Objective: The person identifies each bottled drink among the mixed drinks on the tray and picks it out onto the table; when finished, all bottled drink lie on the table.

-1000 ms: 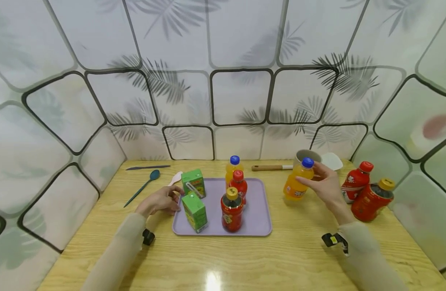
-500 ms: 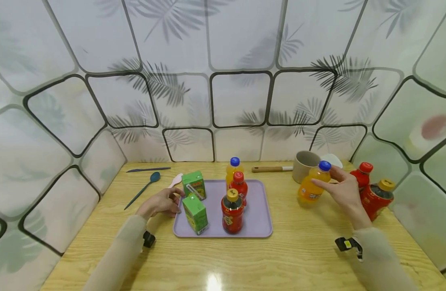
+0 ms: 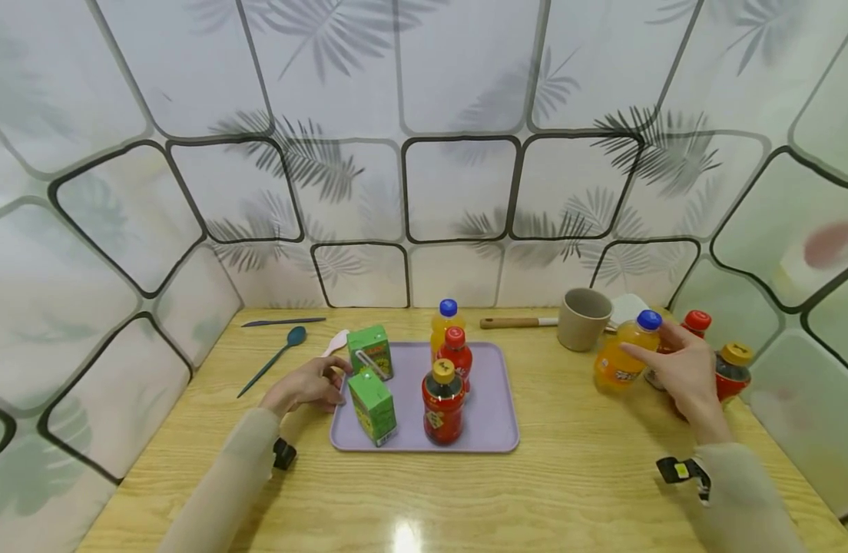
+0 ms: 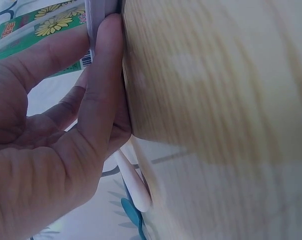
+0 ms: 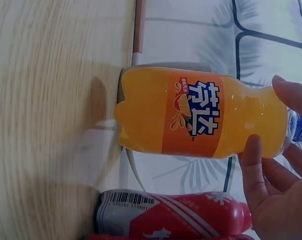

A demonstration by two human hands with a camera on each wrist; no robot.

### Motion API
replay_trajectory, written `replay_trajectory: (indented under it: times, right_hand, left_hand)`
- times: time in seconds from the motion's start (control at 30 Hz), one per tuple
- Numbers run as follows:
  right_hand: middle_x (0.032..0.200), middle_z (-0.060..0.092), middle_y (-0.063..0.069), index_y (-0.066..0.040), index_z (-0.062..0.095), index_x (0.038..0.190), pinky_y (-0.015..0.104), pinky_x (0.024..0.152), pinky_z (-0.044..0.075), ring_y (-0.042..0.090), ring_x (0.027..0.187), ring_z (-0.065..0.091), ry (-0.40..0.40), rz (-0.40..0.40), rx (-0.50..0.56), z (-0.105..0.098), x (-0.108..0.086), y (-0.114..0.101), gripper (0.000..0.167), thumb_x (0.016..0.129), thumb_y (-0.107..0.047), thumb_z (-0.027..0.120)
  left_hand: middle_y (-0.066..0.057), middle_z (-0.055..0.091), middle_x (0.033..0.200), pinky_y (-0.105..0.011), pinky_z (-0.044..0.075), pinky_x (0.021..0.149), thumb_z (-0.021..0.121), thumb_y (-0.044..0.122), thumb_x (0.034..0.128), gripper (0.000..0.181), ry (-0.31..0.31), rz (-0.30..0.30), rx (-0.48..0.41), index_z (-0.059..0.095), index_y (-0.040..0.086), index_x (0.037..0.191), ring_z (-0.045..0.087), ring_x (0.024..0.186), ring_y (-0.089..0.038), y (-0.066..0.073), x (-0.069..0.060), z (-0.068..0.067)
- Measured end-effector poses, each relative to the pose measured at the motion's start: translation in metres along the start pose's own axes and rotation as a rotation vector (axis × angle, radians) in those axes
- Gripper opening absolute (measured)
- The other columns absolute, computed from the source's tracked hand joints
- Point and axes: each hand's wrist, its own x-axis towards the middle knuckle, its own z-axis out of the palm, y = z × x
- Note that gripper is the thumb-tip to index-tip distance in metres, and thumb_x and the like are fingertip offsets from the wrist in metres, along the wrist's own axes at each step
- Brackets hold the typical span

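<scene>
My right hand [image 3: 690,372] holds an orange soda bottle [image 3: 621,359] with a blue cap by its upper part. The bottle leans slightly; a shadow falls beside its base, and I cannot tell if it touches the table. At the tray's left edge, my left hand [image 3: 309,386] pinches the rim of the lilac tray [image 3: 493,407] between thumb and finger, as the left wrist view shows. On the tray stand two green drink cartons [image 3: 373,408], another orange soda bottle [image 3: 446,321], a red bottle [image 3: 455,355] and a dark drink bottle [image 3: 443,407] with a yellow cap.
Behind my right hand stand a red bottle [image 3: 697,322] and a yellow-capped bottle [image 3: 733,369], partly hidden. A beige cup [image 3: 583,321] and a wooden-handled utensil [image 3: 517,322] lie at the back. Left are a teal spoon [image 3: 275,359], a dark knife [image 3: 283,322] and a pink utensil [image 3: 337,340].
My right hand has carried the orange soda bottle rightward, away from the tray and past the cup, toward the red bottles. My left hand has stayed at the tray's rim.
</scene>
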Motion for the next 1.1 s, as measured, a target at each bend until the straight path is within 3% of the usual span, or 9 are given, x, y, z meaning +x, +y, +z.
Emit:
replay_trajectory:
  times: [0.1,0.2,0.37,0.47,0.6,0.67,0.77,0.87,1.1]
  right_hand:
    - [0.136,0.06,0.009,-0.008,0.05,0.143,0.001,0.072,0.044,-0.012,0.091,0.05,0.008,0.034,-0.035,-0.003,0.001,0.003,0.078,0.079,-0.04,0.08]
    - [0.142,0.051,0.02,-0.01,0.046,0.146,0.004,0.075,0.046,0.004,0.103,0.059,0.01,0.081,-0.083,-0.005,0.004,0.005,0.082,0.079,-0.045,0.078]
    - [0.143,0.05,0.02,-0.009,0.043,0.147,0.04,0.098,0.051,0.039,0.127,0.051,0.015,0.111,-0.152,-0.005,0.004,0.006,0.085,0.08,-0.049,0.076]
    - [0.14,0.053,0.022,-0.006,0.046,0.145,0.048,0.098,0.05,0.04,0.125,0.052,0.018,0.092,-0.172,-0.005,0.004,0.007,0.083,0.08,-0.049,0.076]
    - [0.136,0.056,0.022,-0.006,0.05,0.143,0.022,0.08,0.053,0.038,0.12,0.055,0.032,0.054,-0.189,-0.005,0.004,0.01,0.079,0.081,-0.047,0.077]
    - [0.135,0.057,0.023,-0.006,0.051,0.142,0.018,0.076,0.051,0.039,0.119,0.056,0.039,0.039,-0.193,-0.005,0.005,0.011,0.077,0.081,-0.046,0.077]
    - [0.136,0.056,0.023,-0.006,0.05,0.143,0.033,0.088,0.054,0.04,0.121,0.055,0.046,0.03,-0.19,-0.003,0.006,0.011,0.076,0.082,-0.043,0.077]
    - [0.138,0.055,0.023,-0.005,0.048,0.144,0.053,0.098,0.048,0.042,0.123,0.053,0.05,0.027,-0.188,-0.001,0.007,0.01,0.076,0.083,-0.041,0.076]
    - [0.137,0.054,0.025,-0.005,0.046,0.145,0.052,0.098,0.049,0.043,0.124,0.053,0.048,-0.011,-0.191,0.002,0.008,0.005,0.073,0.085,-0.033,0.076]
  left_hand:
    - [-0.012,0.048,0.093,-0.03,0.059,0.064,0.066,-0.013,0.0775,0.051,0.002,-0.001,-0.001,0.052,0.0,0.125,0.054,0.075,-0.019,-0.001,0.0,0.0]
    - [-0.012,0.048,0.092,-0.03,0.059,0.063,0.066,-0.013,0.0775,0.051,0.003,-0.002,0.0,0.052,0.0,0.125,0.054,0.075,-0.019,0.0,-0.001,0.0]
    - [-0.012,0.048,0.093,-0.03,0.058,0.063,0.066,-0.013,0.0773,0.051,0.002,0.001,-0.002,0.052,0.0,0.125,0.054,0.075,-0.019,0.0,-0.001,0.001]
    - [-0.012,0.048,0.093,-0.03,0.058,0.062,0.066,-0.012,0.0775,0.051,0.002,0.005,-0.002,0.052,0.0,0.125,0.053,0.075,-0.019,0.0,-0.001,0.0]
    - [-0.012,0.047,0.093,-0.03,0.058,0.062,0.066,-0.012,0.0778,0.051,0.001,0.006,0.0,0.052,0.0,0.125,0.053,0.075,-0.019,0.0,-0.001,0.0]
    - [-0.012,0.047,0.093,-0.03,0.058,0.062,0.066,-0.012,0.078,0.05,0.0,0.005,-0.002,0.052,0.0,0.125,0.053,0.075,-0.019,0.0,-0.001,0.0]
    - [-0.012,0.047,0.093,-0.031,0.058,0.062,0.066,-0.012,0.0782,0.05,-0.001,0.006,-0.002,0.052,0.0,0.124,0.053,0.075,-0.019,0.001,-0.001,0.001]
    - [-0.012,0.047,0.092,-0.031,0.058,0.062,0.066,-0.013,0.0779,0.05,0.001,0.009,0.0,0.052,-0.001,0.124,0.054,0.074,-0.019,0.001,-0.002,0.001]
    - [-0.012,0.047,0.092,-0.031,0.058,0.062,0.066,-0.012,0.078,0.048,-0.006,0.015,-0.001,0.052,-0.001,0.123,0.053,0.074,-0.019,0.0,-0.002,0.001]
